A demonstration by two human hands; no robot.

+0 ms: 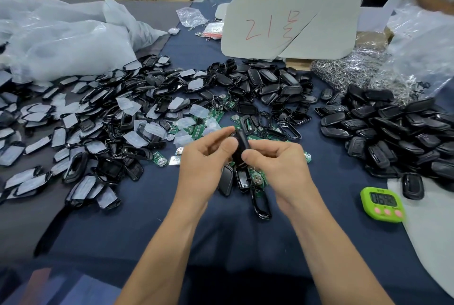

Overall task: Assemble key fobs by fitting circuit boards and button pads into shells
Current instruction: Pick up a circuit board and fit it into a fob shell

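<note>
Both | left hand (206, 160), right hand (276, 161) | shell (239, 145) pinched between fingers (220, 134)

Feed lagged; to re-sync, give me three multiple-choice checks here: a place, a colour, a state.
1. Where is the lime-green plastic digital timer? A) far left B) near right C) on a box
2. Writing colour on the pale grey board? A) blue B) black C) red
3. The left hand and right hand are: A) gripping one black plastic fob shell together B) lying flat C) lifting the timer
B, it lies right of the right wrist; C, the strokes are red; A, both hands' fingers pinch the shell.
</note>
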